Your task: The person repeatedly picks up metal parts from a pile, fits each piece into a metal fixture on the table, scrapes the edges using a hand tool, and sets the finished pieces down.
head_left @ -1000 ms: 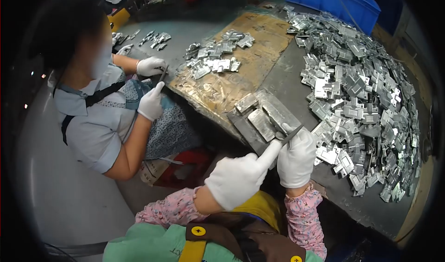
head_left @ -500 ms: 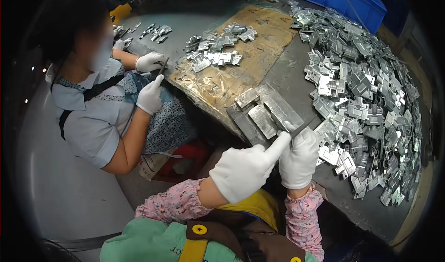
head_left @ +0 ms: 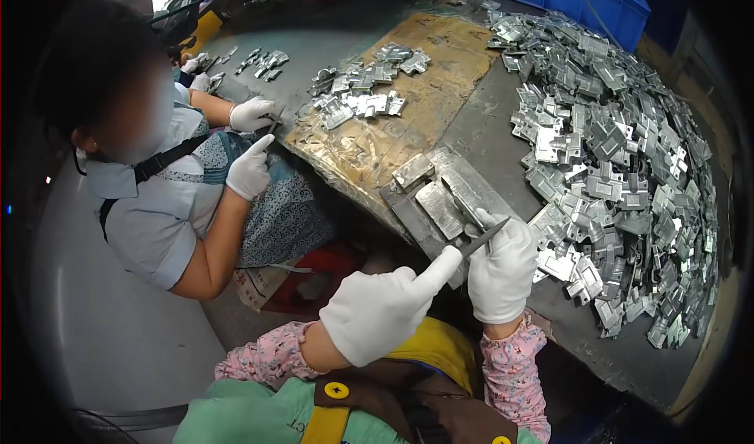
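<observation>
My left hand (head_left: 385,310), in a white glove, is closed round a dark flat file (head_left: 484,237), with the index finger stretched along it. The file's tip points up and to the right, across the front of my right hand (head_left: 503,273). That hand, also gloved, is closed on a small grey metal part (head_left: 472,230), mostly hidden by the fingers and the file. Just beyond both hands lies a metal block fixture (head_left: 440,208) at the table's edge.
A large heap of cast metal parts (head_left: 605,161) covers the table's right side, below a blue bin (head_left: 569,0). A smaller pile (head_left: 365,87) lies on worn cardboard (head_left: 440,51). At left, a co-worker (head_left: 157,200) in white gloves holds a thin tool.
My left hand has moved down and left, drawing the file back so more of it shows. My right hand stays near the fixture. The co-worker's head has shifted slightly.
</observation>
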The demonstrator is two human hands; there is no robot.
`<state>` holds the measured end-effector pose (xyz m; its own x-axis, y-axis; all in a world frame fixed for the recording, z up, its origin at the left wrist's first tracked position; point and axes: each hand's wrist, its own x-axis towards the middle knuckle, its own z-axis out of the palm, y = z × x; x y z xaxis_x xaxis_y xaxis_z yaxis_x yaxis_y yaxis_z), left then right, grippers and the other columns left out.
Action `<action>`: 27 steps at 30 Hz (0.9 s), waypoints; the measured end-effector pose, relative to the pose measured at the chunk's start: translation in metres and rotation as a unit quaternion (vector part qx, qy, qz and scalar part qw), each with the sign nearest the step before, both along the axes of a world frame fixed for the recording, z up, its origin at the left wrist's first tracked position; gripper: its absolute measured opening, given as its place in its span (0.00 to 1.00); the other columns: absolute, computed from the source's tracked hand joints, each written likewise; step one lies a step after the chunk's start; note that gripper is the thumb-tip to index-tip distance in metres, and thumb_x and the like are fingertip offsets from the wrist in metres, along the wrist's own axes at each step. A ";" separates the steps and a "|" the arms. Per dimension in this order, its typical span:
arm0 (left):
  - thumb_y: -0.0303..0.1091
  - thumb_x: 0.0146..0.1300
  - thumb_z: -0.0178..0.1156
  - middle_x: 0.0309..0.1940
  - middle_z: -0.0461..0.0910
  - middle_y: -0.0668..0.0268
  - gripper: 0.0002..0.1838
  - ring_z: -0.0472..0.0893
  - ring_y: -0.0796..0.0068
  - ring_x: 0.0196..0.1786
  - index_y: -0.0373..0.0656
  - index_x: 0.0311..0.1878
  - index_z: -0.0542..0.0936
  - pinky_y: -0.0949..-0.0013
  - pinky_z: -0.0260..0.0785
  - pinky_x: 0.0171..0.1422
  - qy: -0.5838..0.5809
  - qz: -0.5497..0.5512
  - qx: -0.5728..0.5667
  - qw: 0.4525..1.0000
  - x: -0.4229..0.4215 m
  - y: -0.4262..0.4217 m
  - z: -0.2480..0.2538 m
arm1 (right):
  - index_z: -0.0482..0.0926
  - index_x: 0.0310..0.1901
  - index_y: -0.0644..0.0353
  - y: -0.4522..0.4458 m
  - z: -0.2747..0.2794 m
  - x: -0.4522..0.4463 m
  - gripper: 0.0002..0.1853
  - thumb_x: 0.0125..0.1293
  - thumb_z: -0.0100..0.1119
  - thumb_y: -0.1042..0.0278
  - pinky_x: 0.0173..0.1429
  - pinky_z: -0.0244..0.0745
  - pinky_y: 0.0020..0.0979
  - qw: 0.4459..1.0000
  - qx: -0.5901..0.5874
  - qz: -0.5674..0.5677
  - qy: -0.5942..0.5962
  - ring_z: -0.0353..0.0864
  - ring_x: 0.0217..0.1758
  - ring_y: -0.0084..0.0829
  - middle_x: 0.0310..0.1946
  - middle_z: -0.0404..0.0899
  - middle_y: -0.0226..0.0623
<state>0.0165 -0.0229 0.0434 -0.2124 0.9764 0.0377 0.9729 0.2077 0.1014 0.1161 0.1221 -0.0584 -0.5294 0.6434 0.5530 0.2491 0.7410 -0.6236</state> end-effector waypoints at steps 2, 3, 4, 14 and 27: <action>0.33 0.66 0.62 0.19 0.74 0.67 0.30 0.77 0.68 0.16 0.52 0.73 0.75 0.66 0.67 0.19 -0.015 0.008 -0.008 1.000 0.000 0.001 0.001 | 0.85 0.51 0.61 -0.001 0.001 -0.001 0.18 0.58 0.68 0.74 0.59 0.73 0.48 1.000 0.018 -0.010 0.000 0.80 0.51 0.51 0.42 0.81 0.44; 0.33 0.66 0.62 0.19 0.75 0.67 0.30 0.77 0.66 0.16 0.54 0.73 0.74 0.65 0.68 0.20 -0.017 -0.009 0.045 0.999 -0.002 0.009 -0.008 | 0.85 0.51 0.61 0.000 0.000 -0.002 0.18 0.58 0.68 0.74 0.59 0.73 0.48 1.000 0.023 -0.012 0.002 0.80 0.50 0.51 0.42 0.81 0.44; 0.34 0.67 0.62 0.20 0.75 0.67 0.31 0.79 0.65 0.17 0.54 0.74 0.73 0.65 0.69 0.20 0.017 -0.013 0.033 0.999 -0.002 0.020 -0.013 | 0.85 0.51 0.61 0.000 -0.001 -0.002 0.17 0.58 0.68 0.74 0.59 0.74 0.48 0.999 0.030 -0.014 0.005 0.80 0.50 0.51 0.42 0.81 0.44; 0.33 0.66 0.62 0.19 0.73 0.68 0.30 0.78 0.68 0.17 0.49 0.73 0.75 0.65 0.69 0.20 -0.026 -0.010 0.074 0.997 0.002 0.005 -0.020 | 0.86 0.48 0.64 0.001 0.000 -0.004 0.17 0.54 0.65 0.79 0.52 0.74 0.49 0.998 0.054 -0.017 0.023 0.80 0.44 0.50 0.37 0.79 0.44; 0.32 0.68 0.63 0.21 0.74 0.67 0.31 0.78 0.67 0.18 0.47 0.75 0.73 0.64 0.70 0.21 -0.004 -0.026 0.106 0.994 0.001 0.025 -0.032 | 0.85 0.46 0.63 0.006 -0.002 -0.005 0.15 0.55 0.68 0.75 0.44 0.74 0.49 0.997 0.064 -0.007 0.039 0.79 0.37 0.51 0.32 0.78 0.44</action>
